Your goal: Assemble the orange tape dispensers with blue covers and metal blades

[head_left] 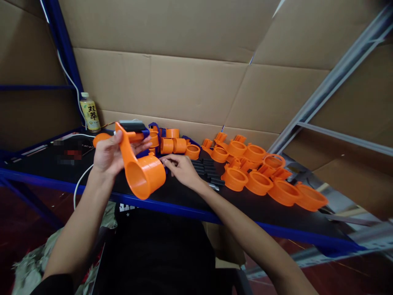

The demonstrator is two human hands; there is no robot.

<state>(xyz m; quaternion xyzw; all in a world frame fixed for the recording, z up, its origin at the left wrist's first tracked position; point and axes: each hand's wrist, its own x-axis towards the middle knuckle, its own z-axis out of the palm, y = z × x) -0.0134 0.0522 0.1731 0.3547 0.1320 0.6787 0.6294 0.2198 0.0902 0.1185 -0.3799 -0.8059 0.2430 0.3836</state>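
Observation:
My left hand (107, 155) is wrapped round an orange tape dispenser (145, 176), raised over the near edge of the table. Its wide ring points down towards me, and a black strip (132, 126) lies across its upper end beside a dark blue part. Just right of the ring, my right hand (181, 170) is low over the table with thumb and fingers drawn together. What they pinch, if anything, is too small and dark to make out. Black strips (208, 170) lie in a row on the table beside this hand.
Several orange dispenser frames (259, 182) stand on the right of the black table (196, 200). More orange and blue dispensers (173, 144) sit behind my hands. A drink bottle (90, 112) stands at the back left, near a white cable (80, 180). Cardboard (184, 82) walls the back.

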